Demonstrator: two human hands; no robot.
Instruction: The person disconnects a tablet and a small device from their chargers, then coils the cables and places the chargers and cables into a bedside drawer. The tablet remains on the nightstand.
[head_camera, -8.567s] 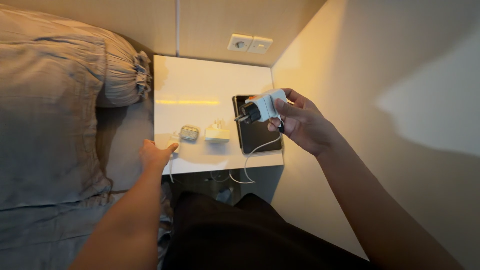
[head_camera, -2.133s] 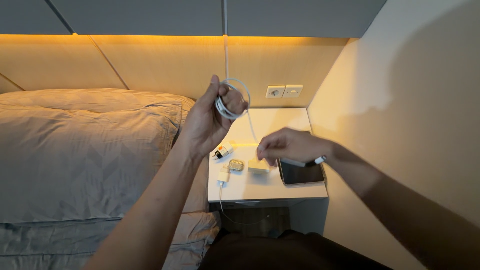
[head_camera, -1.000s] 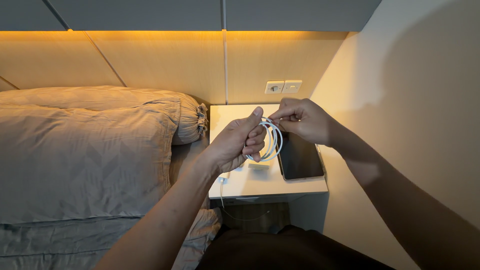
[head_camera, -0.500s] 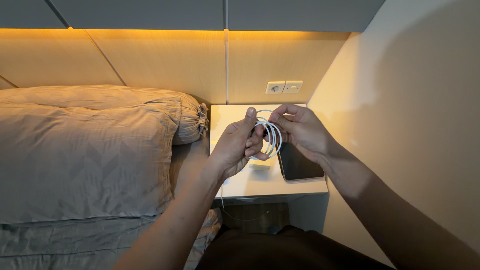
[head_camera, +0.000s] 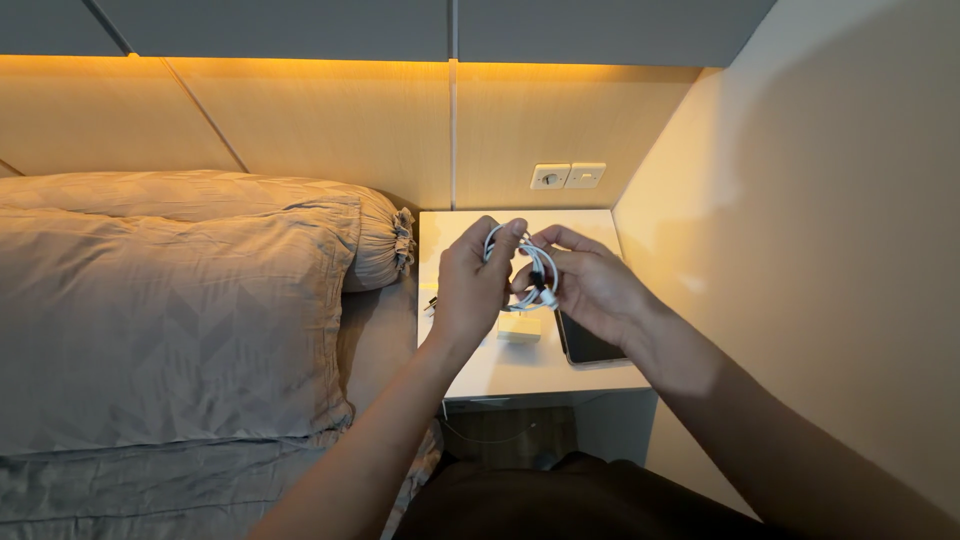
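Both hands meet above the white bedside table (head_camera: 520, 372), and between them sits a coiled white charging cable (head_camera: 530, 268), wound into a small loop of several turns. The left hand (head_camera: 470, 285) grips the coil's nine o'clock side, thumb and fingers closed around the strands, knuckles turned toward the camera. The right hand (head_camera: 590, 285) holds the three o'clock side, its fingers pinched on the loop near a short dark piece (a strap or a connector, too small to tell) at about five o'clock on the coil. The coil is held up in the air, clear of the tabletop, roughly over the table's middle.

Below the hands, at six o'clock from the coil, a small pale yellow-white charger block (head_camera: 519, 328) lies on the table. Just beside it, toward three o'clock, a dark tablet (head_camera: 583, 344) lies flat, mostly covered by the right hand and wrist. At nine o'clock from the left hand, a small dark-tipped plug (head_camera: 431, 301) peeks out at the table's left edge. A thin white cord (head_camera: 470, 432) hangs below the table's front edge.

On the wall at twelve o'clock from the table sit a socket and switch plate (head_camera: 568, 176), under a warm strip of light. A grey-brown pillow (head_camera: 170, 300) on the bed fills the nine o'clock side of the view, its gathered end near the table's far left corner.
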